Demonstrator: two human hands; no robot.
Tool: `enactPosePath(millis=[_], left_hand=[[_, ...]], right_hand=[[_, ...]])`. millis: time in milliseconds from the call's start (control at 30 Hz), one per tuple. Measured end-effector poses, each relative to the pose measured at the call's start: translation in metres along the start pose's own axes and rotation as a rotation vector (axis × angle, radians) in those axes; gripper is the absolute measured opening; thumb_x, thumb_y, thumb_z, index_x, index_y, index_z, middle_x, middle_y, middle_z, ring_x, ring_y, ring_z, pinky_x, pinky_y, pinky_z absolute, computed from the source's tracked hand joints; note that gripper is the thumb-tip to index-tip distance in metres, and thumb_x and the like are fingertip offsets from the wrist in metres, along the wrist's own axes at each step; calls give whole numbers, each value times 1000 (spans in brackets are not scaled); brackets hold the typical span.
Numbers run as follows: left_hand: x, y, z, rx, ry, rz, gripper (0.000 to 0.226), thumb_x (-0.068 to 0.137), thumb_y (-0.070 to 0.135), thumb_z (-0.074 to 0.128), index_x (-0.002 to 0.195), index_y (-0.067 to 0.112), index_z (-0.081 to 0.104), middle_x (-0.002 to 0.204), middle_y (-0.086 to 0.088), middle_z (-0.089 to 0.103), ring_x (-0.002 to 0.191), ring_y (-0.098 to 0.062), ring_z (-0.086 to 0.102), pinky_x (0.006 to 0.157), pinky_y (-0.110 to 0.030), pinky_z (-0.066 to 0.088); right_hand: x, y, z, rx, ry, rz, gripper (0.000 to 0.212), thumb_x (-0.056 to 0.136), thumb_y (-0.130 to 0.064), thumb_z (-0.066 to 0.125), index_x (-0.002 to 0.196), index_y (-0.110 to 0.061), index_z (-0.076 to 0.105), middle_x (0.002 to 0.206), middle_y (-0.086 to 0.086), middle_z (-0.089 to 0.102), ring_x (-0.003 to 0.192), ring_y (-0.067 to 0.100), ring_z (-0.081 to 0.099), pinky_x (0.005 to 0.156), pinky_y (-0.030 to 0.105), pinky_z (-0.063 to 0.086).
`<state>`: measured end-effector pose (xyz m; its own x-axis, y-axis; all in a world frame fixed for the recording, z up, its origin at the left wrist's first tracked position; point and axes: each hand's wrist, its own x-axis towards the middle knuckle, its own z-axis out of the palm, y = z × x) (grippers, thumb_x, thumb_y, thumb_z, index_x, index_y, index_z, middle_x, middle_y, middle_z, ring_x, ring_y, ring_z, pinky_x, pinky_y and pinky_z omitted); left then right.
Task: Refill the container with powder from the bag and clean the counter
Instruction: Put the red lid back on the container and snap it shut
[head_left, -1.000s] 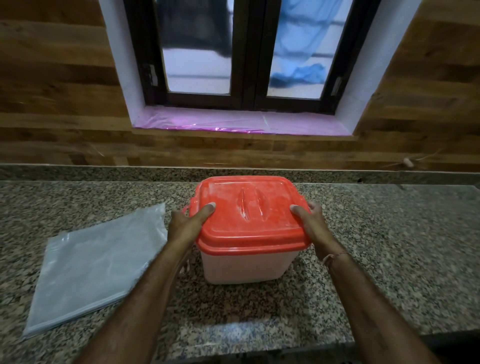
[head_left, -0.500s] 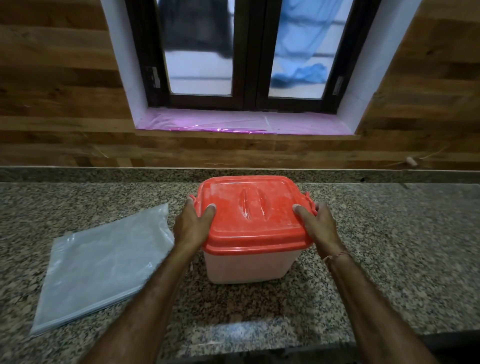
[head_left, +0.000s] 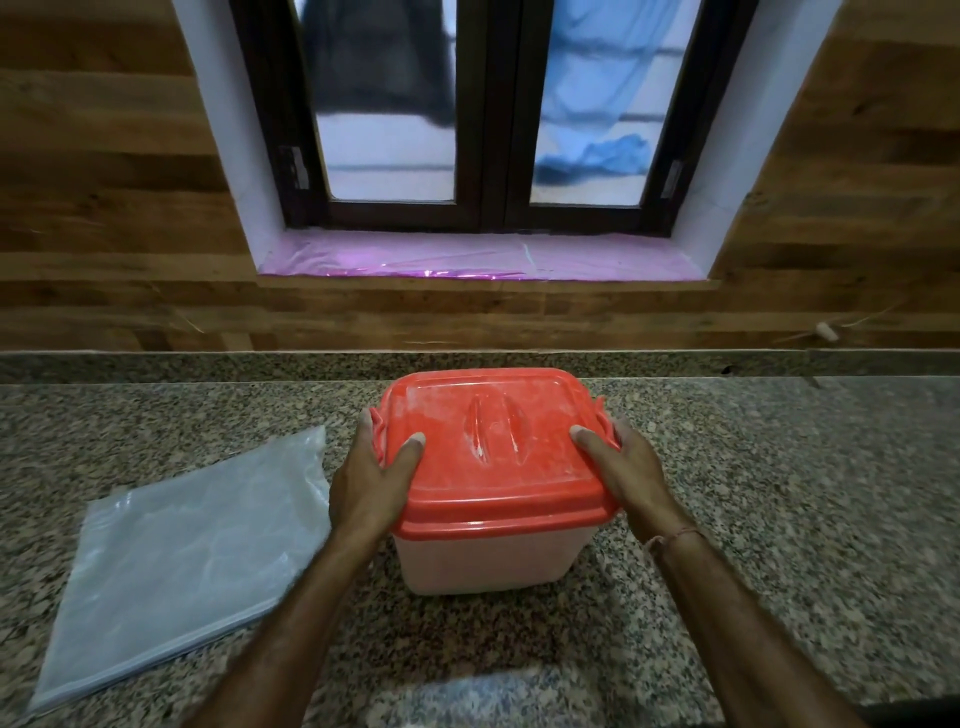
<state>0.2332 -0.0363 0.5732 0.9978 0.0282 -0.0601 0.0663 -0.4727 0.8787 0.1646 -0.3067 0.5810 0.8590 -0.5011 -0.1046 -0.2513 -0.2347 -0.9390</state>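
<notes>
A whitish plastic container (head_left: 483, 564) stands in the middle of the granite counter (head_left: 779, 493). Its red lid (head_left: 493, 452) sits on top, dusted with white powder. My left hand (head_left: 371, 480) grips the lid's left side, thumb on top and fingers around the left clip. My right hand (head_left: 631, 470) holds the right side the same way, thumb on the lid. A flat, clear plastic bag (head_left: 182, 561) lies on the counter to the left of the container, apart from it.
A wood-panelled wall (head_left: 104, 234) rises behind the counter's raised back edge. A dark-framed window (head_left: 491, 130) with a pink-lined sill (head_left: 483, 260) is straight ahead. The counter's front edge runs along the bottom right.
Both hands have slid a little farther back along the lid's sides, fingers now wrapping the side clips. The container and bag stay where they were.
</notes>
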Motion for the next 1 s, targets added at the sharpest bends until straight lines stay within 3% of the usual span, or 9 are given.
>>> enactPosePath(millis=[100,167,233,333,433,500,600,900,1000], left_hand=[[21,5,3,-89,18,-30,85,93,52,64,162,28,21,157,-5,44,134,-28,53,108,-46,48],[42,11,5,-93,21,-41,88,88,56,67,160,28,25,157,-4,45,134,-27,53,109,-49,47],[68,20,8,-67,18,-33,87,87,57,68,159,26,30,155,-5,47,133,-28,54,109,-50,47],[113,40,14,11,24,-3,83,87,56,69,156,23,37,150,-8,53,131,-29,55,109,-46,46],[158,57,21,62,-12,16,96,79,67,63,157,21,34,155,-8,48,135,-30,52,112,-49,44],[184,60,28,93,-35,18,104,73,73,59,158,21,30,157,-9,45,137,-31,51,112,-51,43],[209,62,38,123,-26,8,103,75,74,58,159,23,28,158,-9,44,137,-33,50,111,-52,44],[246,51,58,150,32,-17,83,92,61,58,159,25,28,160,-7,41,140,-33,47,113,-51,41],[243,53,58,178,27,-24,90,85,74,51,159,30,27,158,-8,44,137,-34,50,112,-54,42]], right_hand=[[19,-4,5,60,18,-16,73,88,-49,70,151,-27,41,133,-1,61,98,14,69,74,35,64],[38,-14,8,66,19,-46,68,93,-38,68,153,-23,39,124,-6,57,91,1,61,69,21,55],[66,-23,10,58,17,-71,62,95,-31,67,151,-18,42,120,-5,57,90,3,58,73,20,48],[109,-40,14,33,21,-70,62,94,-32,67,149,-15,46,123,-3,58,98,12,59,84,25,48],[157,-49,20,-14,0,-66,83,81,-53,67,152,-20,41,146,2,55,127,23,57,107,43,49],[187,-49,24,-27,-39,-53,86,81,-54,65,155,-19,37,153,5,49,136,27,51,114,46,43],[216,-51,33,-49,-62,-42,76,94,-41,62,158,-16,30,158,8,42,139,28,47,115,43,41],[251,-29,57,-15,19,-27,74,94,-48,57,158,-24,28,160,7,39,141,29,45,114,54,42],[251,-28,57,10,18,-22,76,92,-53,57,157,-27,28,158,6,41,139,29,47,111,56,44]])
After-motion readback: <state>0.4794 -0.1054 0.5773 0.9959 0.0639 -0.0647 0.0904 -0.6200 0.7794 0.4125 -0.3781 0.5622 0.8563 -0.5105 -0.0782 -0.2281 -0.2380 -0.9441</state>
